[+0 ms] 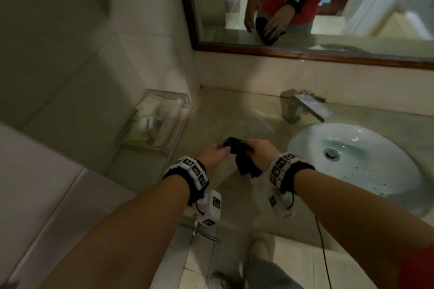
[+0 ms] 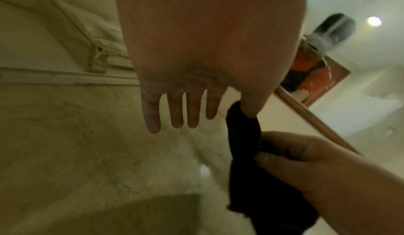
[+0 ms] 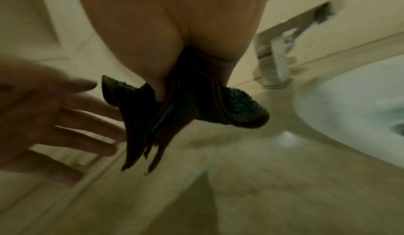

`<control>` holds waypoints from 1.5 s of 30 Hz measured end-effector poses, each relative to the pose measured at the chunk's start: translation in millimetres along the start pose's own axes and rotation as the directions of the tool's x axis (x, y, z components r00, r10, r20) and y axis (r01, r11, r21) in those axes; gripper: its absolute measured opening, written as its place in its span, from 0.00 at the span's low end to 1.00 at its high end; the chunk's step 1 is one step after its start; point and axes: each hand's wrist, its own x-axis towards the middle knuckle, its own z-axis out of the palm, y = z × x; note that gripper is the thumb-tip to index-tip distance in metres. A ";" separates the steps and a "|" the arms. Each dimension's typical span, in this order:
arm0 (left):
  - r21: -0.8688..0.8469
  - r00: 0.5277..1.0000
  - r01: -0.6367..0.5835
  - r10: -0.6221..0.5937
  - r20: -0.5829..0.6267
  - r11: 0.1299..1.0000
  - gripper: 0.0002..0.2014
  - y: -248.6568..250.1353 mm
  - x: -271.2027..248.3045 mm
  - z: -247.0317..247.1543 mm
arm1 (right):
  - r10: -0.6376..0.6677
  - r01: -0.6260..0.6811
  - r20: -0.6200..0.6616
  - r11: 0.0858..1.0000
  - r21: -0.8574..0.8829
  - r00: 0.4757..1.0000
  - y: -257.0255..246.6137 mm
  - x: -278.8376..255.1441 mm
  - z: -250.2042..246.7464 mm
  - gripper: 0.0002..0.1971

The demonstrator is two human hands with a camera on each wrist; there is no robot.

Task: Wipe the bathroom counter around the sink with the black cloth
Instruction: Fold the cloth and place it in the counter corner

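The black cloth [image 1: 244, 159] is bunched and hangs in the air over the beige marble counter [image 1: 223, 112], left of the white sink [image 1: 352, 159]. My right hand [image 1: 260, 152] grips the cloth [image 3: 174, 111] in its fist, with loose ends dangling below. Beside it, my left hand [image 1: 212, 156] is spread with straight fingers [image 2: 153, 118], and only its thumb touches the cloth's top fold [image 2: 242, 135]. The right wrist view shows that left hand [image 3: 54, 109] flat and open, next to the cloth. The right hand's thumb [image 2: 284, 161] presses into the fabric.
A chrome faucet [image 1: 303, 105] stands behind the sink. A clear tray [image 1: 155, 119] of toiletry packets sits at the counter's left end against the tiled wall. The wood-framed mirror [image 1: 305, 7] hangs above the backsplash. A metal valve [image 1: 199, 230] projects below the counter's front edge.
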 end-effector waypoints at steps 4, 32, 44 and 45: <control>-0.502 0.996 0.058 -0.085 -0.031 0.863 0.24 15.6 -22.4 -33.2 | -0.199 0.201 0.037 0.979 -0.037 0.979 -54.6 14.3 -13.7 0.16; -0.324 0.698 0.108 -0.304 -0.649 0.940 0.05 -15.9 -76.2 -139.6 | -0.598 0.630 0.330 0.777 0.016 0.730 -203.5 147.1 -18.4 0.10; 0.123 0.677 0.630 -0.465 -0.571 0.767 0.11 -29.2 -63.9 -151.2 | -0.692 0.756 0.456 0.652 0.062 0.560 -229.5 177.7 35.2 0.09; 0.153 0.687 0.631 -0.457 -0.566 0.760 0.11 -32.7 -62.7 -152.7 | -0.700 0.769 0.469 0.636 0.064 0.539 -232.7 177.7 39.0 0.08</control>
